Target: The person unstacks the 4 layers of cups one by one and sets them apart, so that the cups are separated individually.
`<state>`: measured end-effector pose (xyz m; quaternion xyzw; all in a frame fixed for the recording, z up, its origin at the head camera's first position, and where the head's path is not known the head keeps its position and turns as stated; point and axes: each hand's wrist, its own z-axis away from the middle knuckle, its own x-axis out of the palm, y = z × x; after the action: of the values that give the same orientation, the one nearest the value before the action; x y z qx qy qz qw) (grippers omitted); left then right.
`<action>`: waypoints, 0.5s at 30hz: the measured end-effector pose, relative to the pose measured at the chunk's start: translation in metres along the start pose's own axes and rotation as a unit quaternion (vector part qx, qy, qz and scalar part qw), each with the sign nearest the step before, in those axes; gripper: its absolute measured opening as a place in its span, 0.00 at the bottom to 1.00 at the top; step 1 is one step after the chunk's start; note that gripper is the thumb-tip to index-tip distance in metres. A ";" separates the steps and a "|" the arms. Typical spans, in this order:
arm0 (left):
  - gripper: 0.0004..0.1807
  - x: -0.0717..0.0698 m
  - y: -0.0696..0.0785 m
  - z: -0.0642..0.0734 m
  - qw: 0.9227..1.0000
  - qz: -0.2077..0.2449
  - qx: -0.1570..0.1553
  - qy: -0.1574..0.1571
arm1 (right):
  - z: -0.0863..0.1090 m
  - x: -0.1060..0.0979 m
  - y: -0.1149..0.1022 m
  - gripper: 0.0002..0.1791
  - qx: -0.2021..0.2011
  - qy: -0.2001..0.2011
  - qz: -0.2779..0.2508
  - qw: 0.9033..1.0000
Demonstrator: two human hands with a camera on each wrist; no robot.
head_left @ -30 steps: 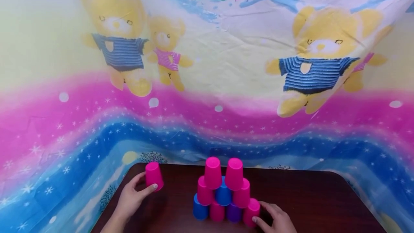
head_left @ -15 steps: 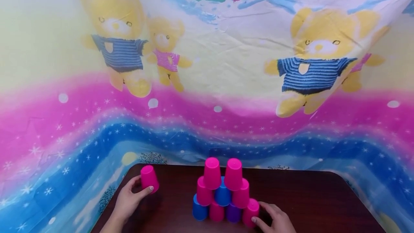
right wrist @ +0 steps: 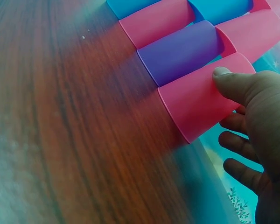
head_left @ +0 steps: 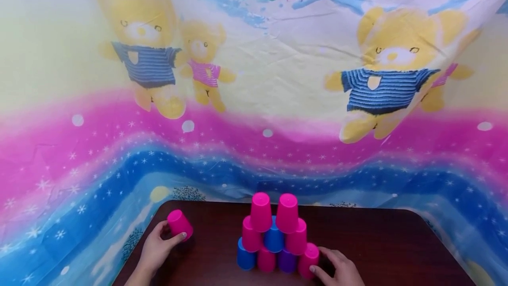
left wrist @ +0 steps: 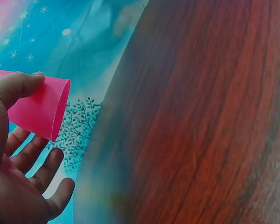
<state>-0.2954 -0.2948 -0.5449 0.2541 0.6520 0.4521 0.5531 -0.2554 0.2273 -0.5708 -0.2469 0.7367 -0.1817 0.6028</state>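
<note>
My left hand (head_left: pixel 156 246) pinches a pink cup (head_left: pixel 179 223) between thumb and fingers, over the left side of the table. In the left wrist view that pink cup (left wrist: pixel 39 105) lies on its side in the grip, its rim facing right. My right hand (head_left: pixel 342 268) grips the pink cup (head_left: pixel 307 260) at the right end of a stack's bottom row. The right wrist view shows my thumb on this cup (right wrist: pixel 196 100), which stands rim-down beside a purple cup (right wrist: pixel 179 51). Above are a row of pink, blue (head_left: pixel 274 235) and pink, then two pink cups (head_left: pixel 261 212) on top.
The dark wooden table (head_left: pixel 381 242) has rounded far corners. Behind and around it hangs a cloth (head_left: pixel 278 78) printed with bears and snowflakes. A blue cup (head_left: pixel 246 255) ends the stack's bottom row on the left, with another pink cup (head_left: pixel 266 259) beside it.
My left hand has shifted slightly left and down with its pink cup, which now leans further left. My right hand and the stack stay in place.
</note>
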 end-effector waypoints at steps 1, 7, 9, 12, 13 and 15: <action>0.52 0.000 -0.001 -0.001 1.000 -0.004 0.000 0.001 | 0.000 0.000 0.000 0.38 0.000 0.002 0.001 1.000; 0.53 -0.001 -0.009 -0.005 1.000 -0.023 -0.001 0.004 | 0.000 0.000 0.002 0.36 -0.005 0.011 0.003 1.000; 0.53 -0.002 -0.012 -0.007 0.999 -0.033 -0.001 0.005 | 0.000 0.000 0.002 0.36 -0.005 0.010 0.004 1.000; 0.53 -0.002 -0.015 -0.007 0.998 -0.054 0.000 0.008 | 0.000 0.000 0.001 0.37 -0.003 0.007 0.005 1.000; 0.53 -0.002 -0.015 -0.007 0.998 -0.060 -0.001 0.008 | 0.001 0.000 0.000 0.37 -0.002 0.005 0.005 1.000; 0.53 -0.002 -0.017 -0.007 0.998 -0.066 -0.002 0.009 | 0.001 0.000 0.000 0.38 0.000 0.004 0.003 1.000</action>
<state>-0.2989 -0.3064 -0.5593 0.2051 0.6713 0.4181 0.5766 -0.2546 0.2269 -0.5710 -0.2439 0.7398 -0.1804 0.6006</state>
